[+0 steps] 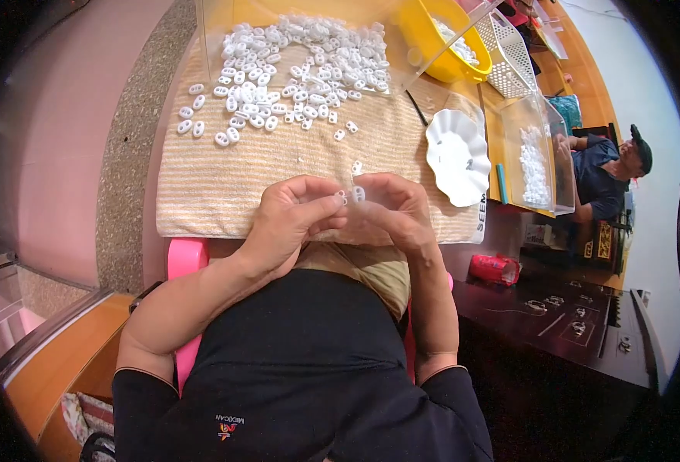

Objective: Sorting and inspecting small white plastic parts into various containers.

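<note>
My left hand (294, 215) and my right hand (390, 209) meet over the near edge of a striped beige towel (201, 185). Together their fingertips pinch small white plastic pieces (349, 195), one at each hand's tips. Another small white piece (356, 167) lies on the towel just beyond my fingers. A large heap of the same white two-hole pieces (294, 69) is spread across the far part of the towel.
A white scalloped plate (457, 156) lies at the right of the towel. Behind are a yellow bowl (440, 38), a white mesh basket (509, 50) and a clear box of white pieces (536, 154). Another person (609, 173) sits far right. A red object (494, 269) rests at lower right.
</note>
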Demonstrator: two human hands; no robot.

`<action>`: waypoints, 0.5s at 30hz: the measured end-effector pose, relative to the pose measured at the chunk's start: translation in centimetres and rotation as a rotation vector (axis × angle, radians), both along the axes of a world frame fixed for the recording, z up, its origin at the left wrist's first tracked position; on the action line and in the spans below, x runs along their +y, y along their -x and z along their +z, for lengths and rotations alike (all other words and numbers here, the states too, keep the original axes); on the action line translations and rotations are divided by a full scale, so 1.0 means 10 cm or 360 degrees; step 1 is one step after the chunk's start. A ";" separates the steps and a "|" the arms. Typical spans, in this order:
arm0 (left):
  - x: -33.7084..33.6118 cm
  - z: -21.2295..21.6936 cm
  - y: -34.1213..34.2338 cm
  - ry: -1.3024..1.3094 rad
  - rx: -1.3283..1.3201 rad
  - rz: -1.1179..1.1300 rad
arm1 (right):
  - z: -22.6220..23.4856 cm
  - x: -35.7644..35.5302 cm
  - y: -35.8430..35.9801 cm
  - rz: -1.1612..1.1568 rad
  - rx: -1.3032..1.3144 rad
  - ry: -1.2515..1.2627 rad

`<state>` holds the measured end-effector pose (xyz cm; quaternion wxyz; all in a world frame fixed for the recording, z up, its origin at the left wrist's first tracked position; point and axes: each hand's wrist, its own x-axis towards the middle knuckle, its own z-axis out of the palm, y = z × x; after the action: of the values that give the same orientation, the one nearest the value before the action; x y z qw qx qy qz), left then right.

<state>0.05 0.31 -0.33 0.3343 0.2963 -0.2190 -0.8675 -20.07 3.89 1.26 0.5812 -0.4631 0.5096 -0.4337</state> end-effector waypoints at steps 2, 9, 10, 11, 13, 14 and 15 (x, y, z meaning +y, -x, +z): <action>0.00 0.00 0.00 -0.0001 -0.0005 0.0004 | -0.01 0.00 0.00 0.0000 -0.0013 0.0007; 0.01 0.00 0.01 -0.0019 -0.0011 0.0009 | -0.01 0.00 -0.01 -0.0004 -0.0014 0.0019; 0.01 0.00 0.01 -0.0019 -0.0011 0.0009 | -0.01 0.01 -0.01 -0.0009 -0.0020 0.0021; 0.01 0.00 0.01 -0.0011 -0.0010 0.0007 | -0.01 0.01 -0.02 -0.0009 -0.0020 0.0021; 0.01 0.00 0.01 -0.0003 -0.0008 0.0006 | -0.02 0.01 -0.02 -0.0020 -0.0010 0.0006; 0.01 0.01 0.01 -0.0017 -0.0008 0.0003 | -0.02 0.01 -0.02 -0.0020 -0.0011 0.0006; 0.01 0.01 0.01 -0.0030 -0.0009 0.0000 | -0.02 0.01 -0.01 -0.0008 -0.0019 -0.0008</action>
<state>-0.05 0.43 -0.22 0.3309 0.3018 -0.2116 -0.8687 -19.95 3.96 1.08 0.5843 -0.4578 0.5083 -0.4367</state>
